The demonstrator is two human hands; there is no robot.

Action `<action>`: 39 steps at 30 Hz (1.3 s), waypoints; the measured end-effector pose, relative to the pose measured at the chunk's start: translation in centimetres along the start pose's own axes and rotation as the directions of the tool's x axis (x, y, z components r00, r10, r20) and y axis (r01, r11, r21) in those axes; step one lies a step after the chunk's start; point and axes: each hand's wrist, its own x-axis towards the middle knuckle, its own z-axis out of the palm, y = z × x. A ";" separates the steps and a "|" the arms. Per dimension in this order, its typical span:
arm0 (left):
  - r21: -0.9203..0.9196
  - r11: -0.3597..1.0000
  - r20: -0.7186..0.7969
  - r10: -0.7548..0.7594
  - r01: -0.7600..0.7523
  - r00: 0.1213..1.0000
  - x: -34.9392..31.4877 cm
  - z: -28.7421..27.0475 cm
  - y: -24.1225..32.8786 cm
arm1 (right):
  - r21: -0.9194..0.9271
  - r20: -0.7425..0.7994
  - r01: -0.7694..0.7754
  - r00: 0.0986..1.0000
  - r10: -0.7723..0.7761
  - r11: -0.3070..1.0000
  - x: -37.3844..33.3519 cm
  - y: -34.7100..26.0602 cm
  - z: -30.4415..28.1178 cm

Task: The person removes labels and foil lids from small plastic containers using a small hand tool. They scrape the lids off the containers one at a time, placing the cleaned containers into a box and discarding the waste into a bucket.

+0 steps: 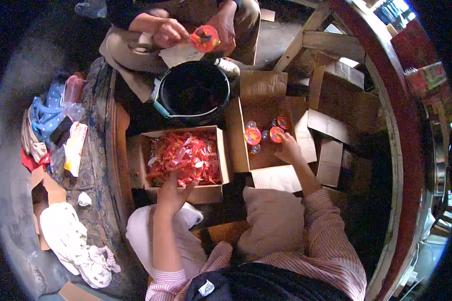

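My left hand (174,194) is at the near rim of a cardboard box (225,155), fingers and thumb apart. Inside that box lies a heap of crumpled red and orange plastic wrappers (191,155). To the right, my right hand (290,150) reaches into a second open cardboard box (266,98), its fingertips closed on the edge of a small round cup with a red lid (276,134). Another red-lidded cup (252,136) sits to the left of it, and one more (283,122) lies just beyond. Several small dark, shiny round pieces (256,149) are scattered around them.
A black bucket (158,95) stands beyond the boxes. Across from me, a seated person's hands (171,34) hold a round red piece (205,39). Clothes (49,118) and a white cloth (65,231) lie at left. Open cartons (331,123) and a wooden frame (334,45) stand right.
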 end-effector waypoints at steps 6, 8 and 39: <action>0.125 0.985 0.099 -0.130 0.118 0.987 0.8 1.4 0.3 | -0.413 0.115 0.040 0.993 0.008 0.910 5.5 5.0 5.8; 0.144 0.977 0.179 -0.181 0.157 0.967 0.6 1.8 -1.4 | -0.435 0.133 0.064 0.991 -0.007 0.898 6.7 4.2 5.9; 0.018 0.700 -0.413 0.656 -0.714 0.632 -3.1 3.0 8.5 | 0.139 -0.392 0.343 0.881 -0.267 0.929 -9.8 -21.8 -15.8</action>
